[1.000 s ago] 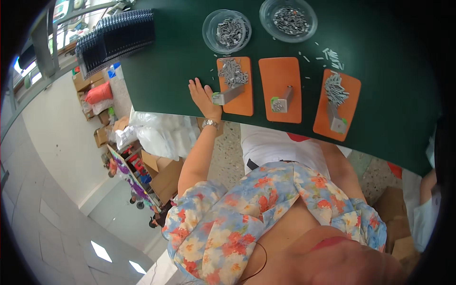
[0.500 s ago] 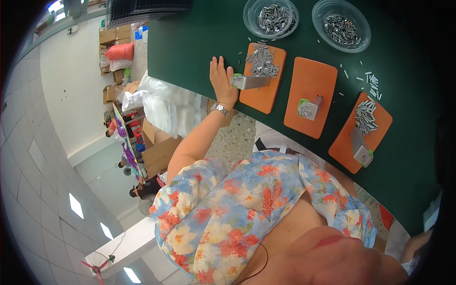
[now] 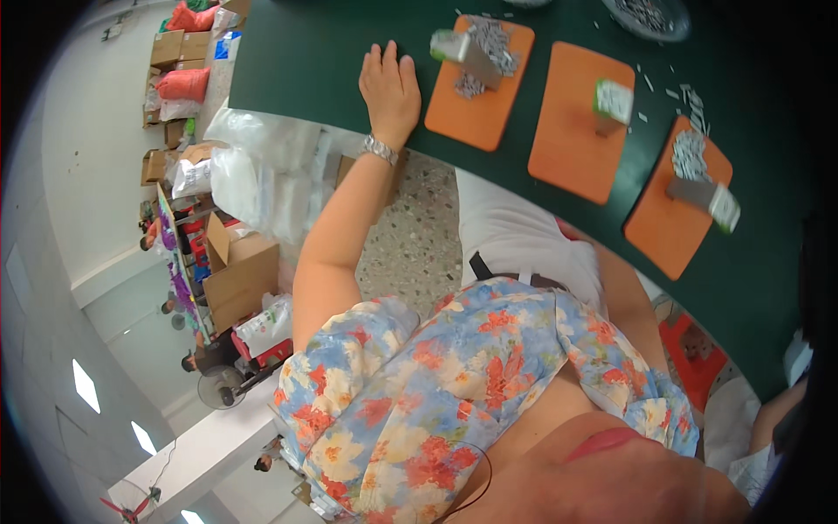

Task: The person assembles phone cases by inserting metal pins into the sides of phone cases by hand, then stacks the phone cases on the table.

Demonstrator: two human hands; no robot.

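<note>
My left hand, a metal watch on its wrist, rests palm down on the green table. Its fingers are stretched out and it holds nothing. Just right of it lies an orange board with a heap of small grey metal pieces. From that board rises a metal block with a green and white end. The middle orange board bears a similar block. A third board has another block and more metal pieces. My right hand does not show.
A clear bowl of small metal pieces is at the far right, with loose pieces nearby. Plastic bags and cartons stand left of the table. Another person's arm shows at the lower right.
The whole view has shifted, so the table and boards sit higher and the bowls are partly cut off. My left hand stays flat on the table, now a little farther from the nearest board.
</note>
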